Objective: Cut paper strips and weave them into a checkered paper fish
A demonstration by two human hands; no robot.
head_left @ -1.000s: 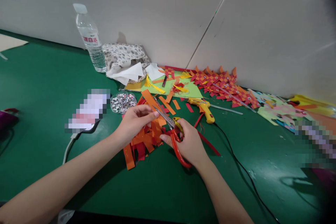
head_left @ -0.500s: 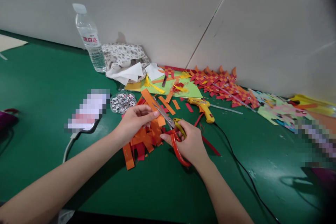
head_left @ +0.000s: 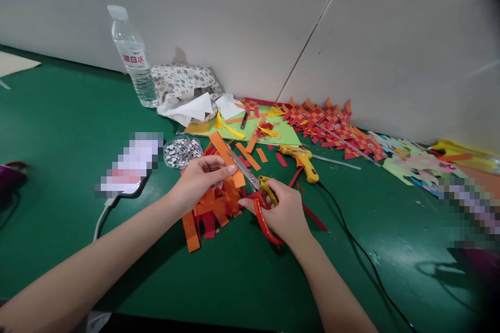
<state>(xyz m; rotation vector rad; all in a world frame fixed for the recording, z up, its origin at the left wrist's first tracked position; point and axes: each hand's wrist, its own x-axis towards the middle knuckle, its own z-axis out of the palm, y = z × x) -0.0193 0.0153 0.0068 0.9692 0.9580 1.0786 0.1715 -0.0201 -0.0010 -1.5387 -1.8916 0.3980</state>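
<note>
Between the thumb and fingers of my left hand [head_left: 203, 177] is an orange paper strip [head_left: 219, 144], held at a slant. My right hand [head_left: 282, 207] grips scissors [head_left: 267, 225] with red and yellow handles. The scissor blades [head_left: 247, 171] lie along the strip's right side, almost closed, their tips over the paper; whether they cut into it I cannot tell. Under both hands is a heap of orange and red paper strips [head_left: 213, 208]. A few short orange pieces [head_left: 250, 157] lie just beyond the blades.
A yellow glue gun [head_left: 300, 158] trails a black cord to the right. Woven red-orange paper fish [head_left: 324, 125] are piled by the wall. Left of the heap are a round box of googly eyes [head_left: 183, 152] and a phone [head_left: 130, 164]. A water bottle [head_left: 135, 60] stands behind, beside a tissue pouch [head_left: 185, 88].
Almost nothing differs. Both hands, the orange strip and the scissors keep nearly the same place, and the blades look just slightly closer together.
</note>
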